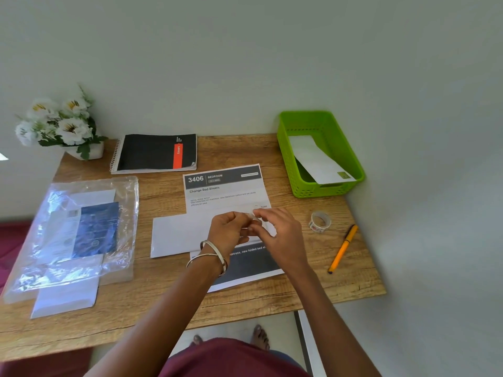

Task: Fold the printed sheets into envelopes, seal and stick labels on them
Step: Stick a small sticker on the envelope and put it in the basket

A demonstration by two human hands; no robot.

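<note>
A white envelope (177, 234) lies across a printed sheet (226, 191) headed "3406 Bedroom" in the middle of the wooden table (272, 300). Above the envelope's right end, my left hand (228, 229) and my right hand (277, 232) meet. Between their fingertips they pinch a small piece of clear tape (254, 216). A tape roll (319, 221) stands to the right. A green basket (288, 159) at the back right holds a finished envelope (315, 159) with a green label.
An orange pen (343, 248) lies near the right edge. A clear plastic bag (73, 235) with envelopes and a blue sheet covers the left side. A black spiral notebook (155, 153) and a pot of white flowers (60, 123) stand at the back.
</note>
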